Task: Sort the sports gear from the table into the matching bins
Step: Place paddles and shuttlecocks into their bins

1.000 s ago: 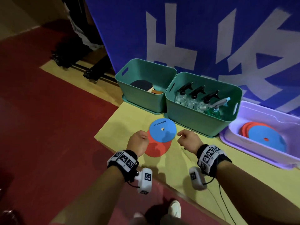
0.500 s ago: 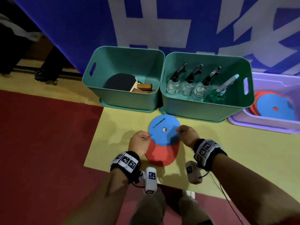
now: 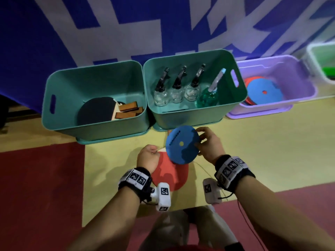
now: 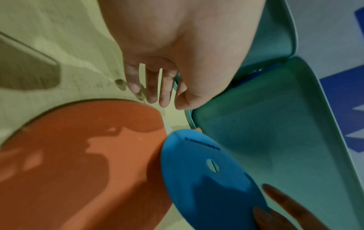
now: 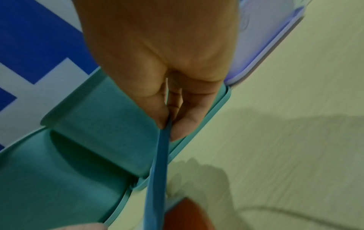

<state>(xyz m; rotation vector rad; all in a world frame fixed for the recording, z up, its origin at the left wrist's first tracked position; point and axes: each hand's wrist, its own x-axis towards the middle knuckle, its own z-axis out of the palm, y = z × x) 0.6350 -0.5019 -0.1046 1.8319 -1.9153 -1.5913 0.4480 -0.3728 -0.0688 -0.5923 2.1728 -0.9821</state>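
My right hand [image 3: 200, 142] pinches the right edge of a blue disc [image 3: 182, 144] between thumb and fingers and holds it tilted above the yellow table [image 3: 253, 151]. The right wrist view shows the blue disc [image 5: 157, 171] edge-on in that pinch. Partly beneath it, a red disc [image 3: 170, 174] lies flat on the table. My left hand [image 3: 148, 155] sits at the red disc's left edge. In the left wrist view its fingers [image 4: 153, 91] point down beside the red disc [image 4: 78, 155] without closing on it. The purple bin [image 3: 299, 73] at the right holds red and blue discs [image 3: 264, 92].
The left teal bin [image 3: 59, 84] holds paddles [image 3: 97, 109]. The middle teal bin [image 3: 241, 87], just behind the lifted disc, holds several spray bottles [image 3: 175, 91]. A pale bin [image 3: 322, 60] with something green stands far right. The table's near edge borders red floor [image 3: 36, 178].
My right hand has lifted the blue disc off the red one and tilted it. My left hand stays at the red disc's edge. The head camera now looks more steeply down.
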